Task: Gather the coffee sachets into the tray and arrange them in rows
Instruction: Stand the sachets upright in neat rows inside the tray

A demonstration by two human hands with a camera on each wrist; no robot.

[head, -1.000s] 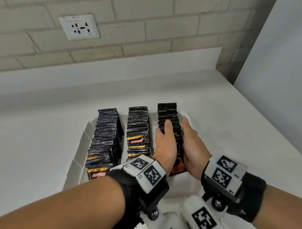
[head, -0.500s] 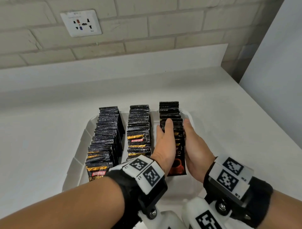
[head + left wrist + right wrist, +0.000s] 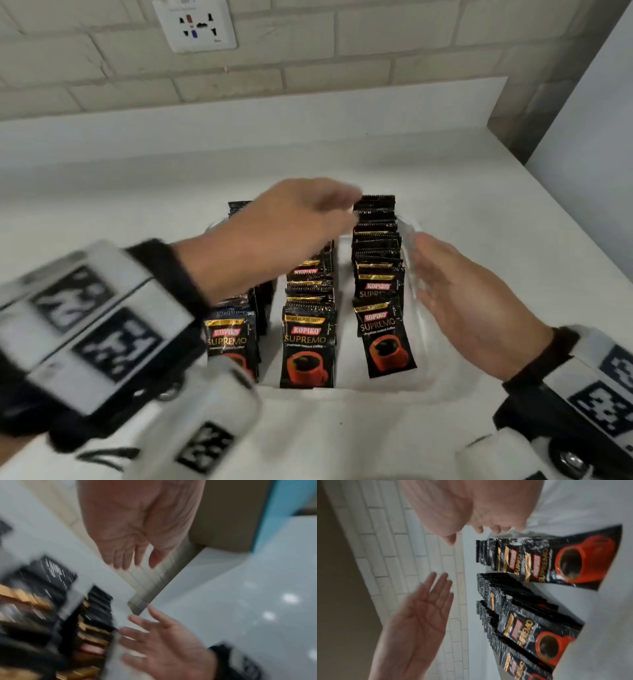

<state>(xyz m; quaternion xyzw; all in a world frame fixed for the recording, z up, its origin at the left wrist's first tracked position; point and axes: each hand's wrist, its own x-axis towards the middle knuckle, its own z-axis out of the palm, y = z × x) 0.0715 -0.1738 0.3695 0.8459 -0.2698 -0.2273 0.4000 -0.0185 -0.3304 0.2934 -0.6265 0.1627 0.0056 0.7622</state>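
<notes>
Black Kopiko sachets stand on edge in a white tray [image 3: 344,325] in three rows: left row [image 3: 229,339], middle row [image 3: 308,342], right row [image 3: 376,274]. My left hand [image 3: 329,205] hovers, blurred, above the left and middle rows with its fingers stretched out and nothing in it. My right hand [image 3: 431,270] is open beside the tray's right rim, clear of the right row; whether it touches the rim I cannot tell. The right wrist view shows the three rows [image 3: 539,563] and the open left palm [image 3: 433,595]. In the left wrist view the sachets [image 3: 42,601] are blurred.
The tray sits on a white counter [image 3: 102,205] against a pale brick wall with a socket [image 3: 194,25]. A grey panel [image 3: 599,137] stands at the right of the counter. No loose sachets show on the counter around the tray.
Both hands have let go of the right row they were squeezing. The left hand rose and swung left over the middle row; the right hand moved out to the tray's right rim.
</notes>
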